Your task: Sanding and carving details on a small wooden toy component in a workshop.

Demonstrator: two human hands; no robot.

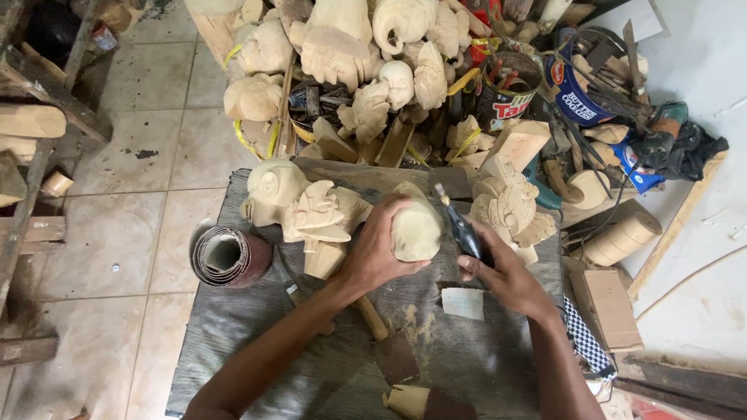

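Left hand (379, 247) clasps the pale wooden carving (415, 227) mid-bench, right hand (498, 268) closed around a dark rotary tool (461, 227) touching its right side; surface looks smooth, shaping seemingly advanced, detailing unfinished.

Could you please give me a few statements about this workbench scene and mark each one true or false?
1. The left hand grips a pale wood carving. True.
2. The right hand holds a hammer. False: it holds a slim dark tool with a metal tip, pointed at the carving.
3. A roll of sandpaper lies on the grey bench, to the left of the left hand. True.
4. The carving in the left hand is painted red. False: it is bare, light wood.
5. More unpainted carvings are heaped beyond the bench. True.
6. The bench is swept clean. False: sawdust lies near the hands.
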